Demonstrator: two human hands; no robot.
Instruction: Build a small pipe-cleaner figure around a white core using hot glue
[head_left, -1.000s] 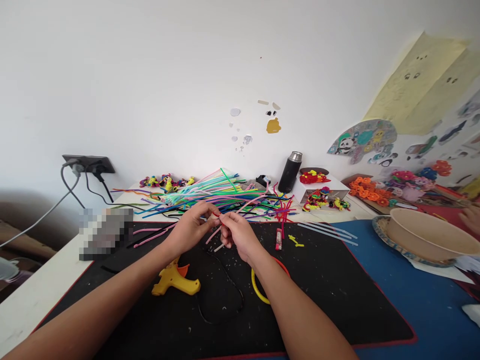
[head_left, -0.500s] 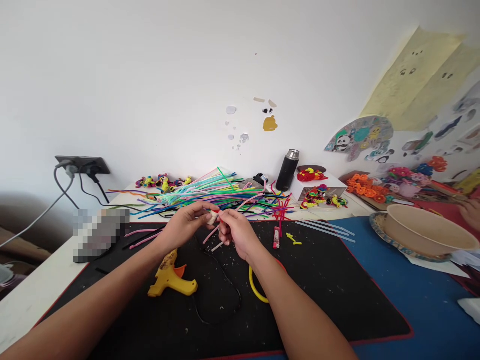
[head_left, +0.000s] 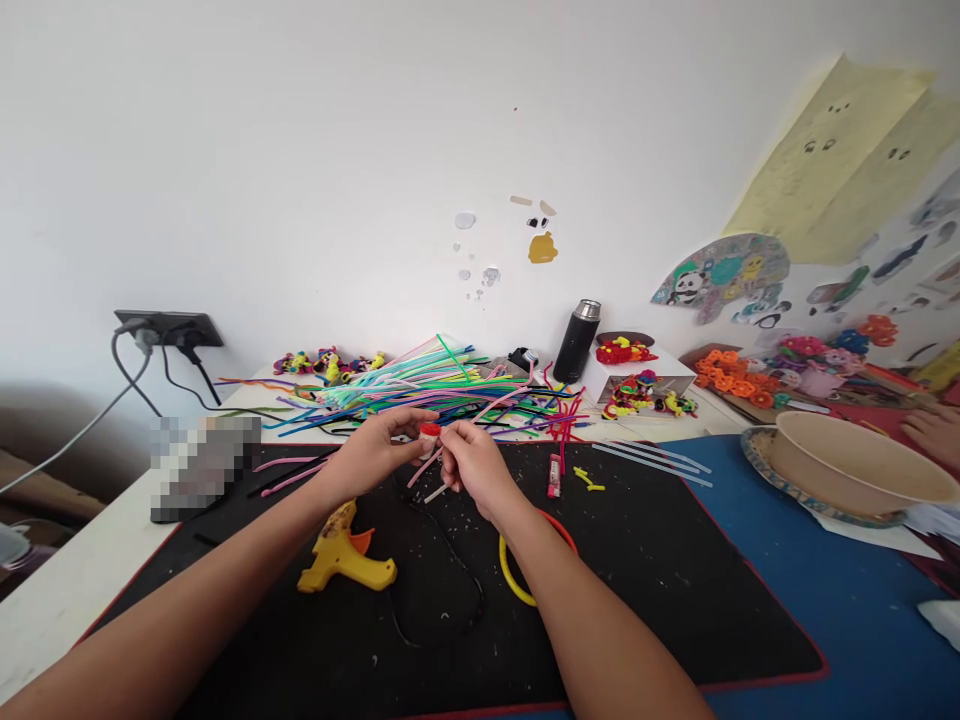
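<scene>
My left hand (head_left: pixel 379 455) pinches a small white piece with a red top (head_left: pixel 430 430) above the black mat (head_left: pixel 630 600). The fingers of my right hand (head_left: pixel 474 465) are closed right beside that piece; whether they grip part of it I cannot make out. Below my left forearm lies a yellow glue gun (head_left: pixel 345 552) with an orange trigger, its black cord looping across the mat. A yellow and red ring (head_left: pixel 513 575) is partly covered by my right forearm. A small red and white item (head_left: pixel 553 478) and some short yellow stems (head_left: pixel 589 480) rest to the right.
Many coloured pipe cleaners (head_left: pixel 420 385) are heaped behind the mat. A black flask (head_left: pixel 577 345) stands by a white box (head_left: pixel 637 375). Translucent sticks (head_left: pixel 652 458) lie to the right, before a beige bowl (head_left: pixel 855 455). Another person's hand (head_left: pixel 934 430) shows at the right edge.
The small piece has turned in my fingers, so its red top now faces up. My right hand has shifted slightly away from it.
</scene>
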